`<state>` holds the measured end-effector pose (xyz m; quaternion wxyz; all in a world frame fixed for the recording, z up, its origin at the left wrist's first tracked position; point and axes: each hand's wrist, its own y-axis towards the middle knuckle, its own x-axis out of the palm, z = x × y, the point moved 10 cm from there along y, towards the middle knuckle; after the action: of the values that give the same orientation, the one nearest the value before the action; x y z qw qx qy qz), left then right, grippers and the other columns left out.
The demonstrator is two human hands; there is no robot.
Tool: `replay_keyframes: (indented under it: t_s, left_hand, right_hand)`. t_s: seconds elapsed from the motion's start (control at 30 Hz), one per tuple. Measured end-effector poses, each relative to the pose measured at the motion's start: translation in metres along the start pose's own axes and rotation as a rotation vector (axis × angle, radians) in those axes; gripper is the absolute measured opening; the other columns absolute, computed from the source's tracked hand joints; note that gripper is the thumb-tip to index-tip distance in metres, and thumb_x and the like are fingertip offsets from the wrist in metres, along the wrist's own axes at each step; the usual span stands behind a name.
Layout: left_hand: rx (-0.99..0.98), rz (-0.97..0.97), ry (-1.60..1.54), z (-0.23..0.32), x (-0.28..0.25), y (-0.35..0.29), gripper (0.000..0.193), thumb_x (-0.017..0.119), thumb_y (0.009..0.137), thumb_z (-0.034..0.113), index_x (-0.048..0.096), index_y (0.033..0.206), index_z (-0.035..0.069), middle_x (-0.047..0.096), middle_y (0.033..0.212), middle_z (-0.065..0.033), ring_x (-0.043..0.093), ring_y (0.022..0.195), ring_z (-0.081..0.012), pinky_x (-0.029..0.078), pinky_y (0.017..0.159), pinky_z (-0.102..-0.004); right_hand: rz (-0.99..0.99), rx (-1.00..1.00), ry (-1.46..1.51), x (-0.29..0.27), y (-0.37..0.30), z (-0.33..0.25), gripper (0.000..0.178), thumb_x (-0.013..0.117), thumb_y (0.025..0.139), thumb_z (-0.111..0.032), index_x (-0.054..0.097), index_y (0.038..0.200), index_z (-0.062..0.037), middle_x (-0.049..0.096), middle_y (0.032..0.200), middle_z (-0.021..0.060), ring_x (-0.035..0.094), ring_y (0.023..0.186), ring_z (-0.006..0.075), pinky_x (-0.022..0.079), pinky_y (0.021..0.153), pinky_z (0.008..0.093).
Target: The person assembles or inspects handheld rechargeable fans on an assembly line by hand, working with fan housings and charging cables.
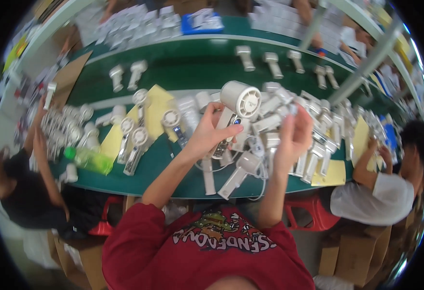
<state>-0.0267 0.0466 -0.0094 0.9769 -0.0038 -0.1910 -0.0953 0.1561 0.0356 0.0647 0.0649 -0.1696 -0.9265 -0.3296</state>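
My left hand (208,134) is closed around the handle of a white handheld fan (240,98), its round head tilted up and to the right. The handle's inner side shows a circuit board and a small lit blue spot beside my thumb. Raised to the right of that fan and apart from it, my right hand (295,135) is blurred by motion. Its fingers are drawn together, with a small pale thing at their tips that is too smeared to name. Below my hands a white fan (241,174) lies on the green table (185,186), beside a looped white cable (264,176).
White fans (313,154) are piled to the right. Several with exposed boards (133,145) lie left on yellow sheets (110,145), near a green-capped bottle (90,160). Other fans (245,58) stand on the green strip behind. People (376,193) sit at both sides; a metal post (366,60) slants at right.
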Motion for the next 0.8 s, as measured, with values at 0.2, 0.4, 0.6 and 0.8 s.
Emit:
replay_keyframes:
  t_s: [0.2, 0.4, 0.6, 0.8]
  left_hand:
    - [0.062, 0.485, 0.642, -0.009, -0.157, -0.091, 0.034, 0.071, 0.071, 0.016, 0.053, 0.096, 0.002, 0.056, 0.096, -0.0091, 0.055, 0.083, -0.013, 0.045, 0.069, -0.0257]
    - [-0.03, 0.448, 1.003, 0.001, -0.199, -0.152, 0.035, 0.067, 0.075, 0.018, 0.056, 0.102, -0.002, 0.056, 0.084, -0.0085, 0.056, 0.072, -0.0143, 0.045, 0.064, -0.0265]
    - [0.141, 0.505, 1.612, 0.045, -0.187, -0.131, 0.011, 0.054, 0.078, 0.006, 0.057, 0.088, 0.004, 0.06, 0.079, -0.0126, 0.058, 0.07, -0.0274, 0.046, 0.063, -0.0351]
    - [0.257, 0.461, 1.325, 0.064, -0.152, -0.017, 0.009, 0.056, 0.078, 0.008, 0.057, 0.085, 0.002, 0.06, 0.077, -0.0103, 0.058, 0.067, -0.0217, 0.046, 0.06, -0.0303]
  right_hand:
    - [-0.077, 0.276, 0.007, -0.045, -0.046, 0.052, 0.018, 0.052, 0.084, -0.001, 0.052, 0.102, 0.0005, 0.048, 0.074, -0.0032, 0.038, 0.058, 0.0004, 0.026, 0.049, 0.0146]
    - [-0.132, 0.372, -0.048, -0.043, -0.066, 0.062, 0.018, 0.052, 0.084, -0.002, 0.052, 0.103, 0.0013, 0.05, 0.075, -0.002, 0.038, 0.059, 0.0006, 0.026, 0.05, 0.0148]
    - [-0.149, 0.37, 0.004, -0.034, -0.069, 0.07, 0.018, 0.051, 0.085, -0.003, 0.052, 0.103, 0.001, 0.05, 0.076, -0.0016, 0.038, 0.059, 0.0008, 0.026, 0.05, 0.0148]
    - [-0.066, 0.486, -0.069, -0.079, -0.079, 0.089, 0.011, 0.051, 0.086, -0.004, 0.055, 0.095, 0.001, 0.05, 0.07, -0.0037, 0.04, 0.061, 0.0004, 0.028, 0.051, 0.0155]
